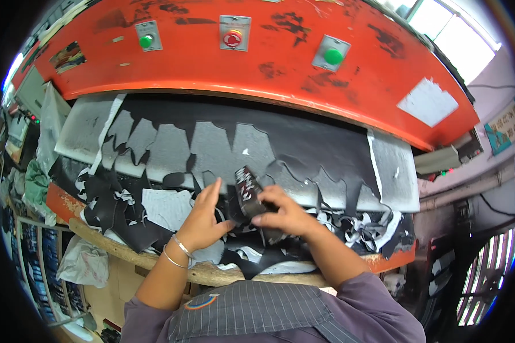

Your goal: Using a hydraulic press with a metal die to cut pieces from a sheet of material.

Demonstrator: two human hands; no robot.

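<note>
Fingers of the right hand (pixel 282 212) grasp a dark, white-marked oblong block (pixel 248 191) above black-and-white scraps (pixel 110 207), its long axis running near-to-far, far end angled left. The left hand (pixel 202 222) stands open beside it. Beyond lies a notched black sheet (pixel 320 143) below an orange-red panel (pixel 183 60).

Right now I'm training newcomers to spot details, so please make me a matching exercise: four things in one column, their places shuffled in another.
Column one
1. Dark block with white markings
2. Silver bracelets
3. Red button
4. Rainbow motif

Column two
A. On the striped garment
B. Between two green buttons
C. In the right hand
D. Around the left arm, near the wrist

Right pairs: 1-C; 2-D; 3-B; 4-A
</note>
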